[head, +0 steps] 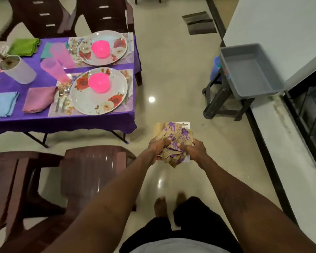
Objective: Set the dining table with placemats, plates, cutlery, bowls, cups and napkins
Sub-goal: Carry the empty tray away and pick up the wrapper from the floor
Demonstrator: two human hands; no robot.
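— Your left hand [160, 147]: what has it got?
— Its fingers curl into a crumpled paper wad [175, 137]. Well up-left of it stands the table [62, 123], with plates [91, 104], bowls [98, 83], cups [56, 69] and napkins [37, 100] laid out.
— And your right hand [195, 151]?
— It grips the same wad from the other side. Up-right of it, a tub [248, 70] sits on a stool [223, 105].

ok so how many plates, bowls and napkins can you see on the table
plates: 2
pink bowls: 2
napkins: 4 (green, teal, blue, mauve)
total: 8
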